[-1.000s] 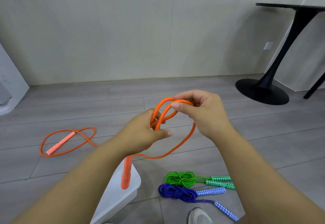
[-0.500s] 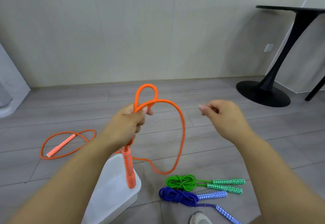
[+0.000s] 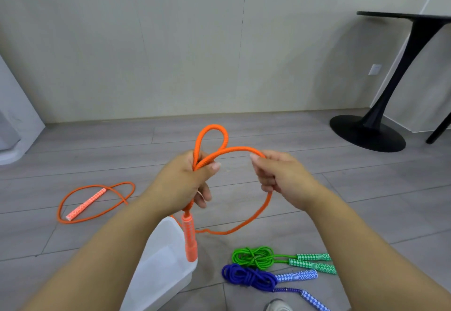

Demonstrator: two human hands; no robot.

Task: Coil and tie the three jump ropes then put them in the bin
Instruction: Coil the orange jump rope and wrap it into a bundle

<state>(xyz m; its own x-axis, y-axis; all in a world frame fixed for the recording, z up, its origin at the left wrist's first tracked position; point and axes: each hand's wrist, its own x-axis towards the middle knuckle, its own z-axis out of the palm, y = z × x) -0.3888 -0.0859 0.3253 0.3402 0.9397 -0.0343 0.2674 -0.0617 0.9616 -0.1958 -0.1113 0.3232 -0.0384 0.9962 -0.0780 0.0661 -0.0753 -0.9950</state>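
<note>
My left hand (image 3: 189, 182) grips the orange jump rope (image 3: 264, 209) where a small loop stands up above the fist, and one orange handle (image 3: 189, 237) hangs below it. My right hand (image 3: 278, 176) pinches the rope's larger loop at its top right. The rest of that rope trails to the floor at left, where its other handle (image 3: 86, 203) lies. A coiled, tied green rope (image 3: 253, 257) and a coiled blue rope (image 3: 249, 276) lie on the floor in front of me. The white bin (image 3: 161, 266) stands under my left forearm.
A black pedestal table (image 3: 371, 132) stands at the right near the wall. A white object (image 3: 14, 127) sits at the far left edge. The tip of a shoe (image 3: 278, 307) shows at the bottom. The floor is grey wood planks.
My right hand, which had let go and drawn away half a second ago, has come back and taken hold of the large orange loop. My left hand keeps its grip.
</note>
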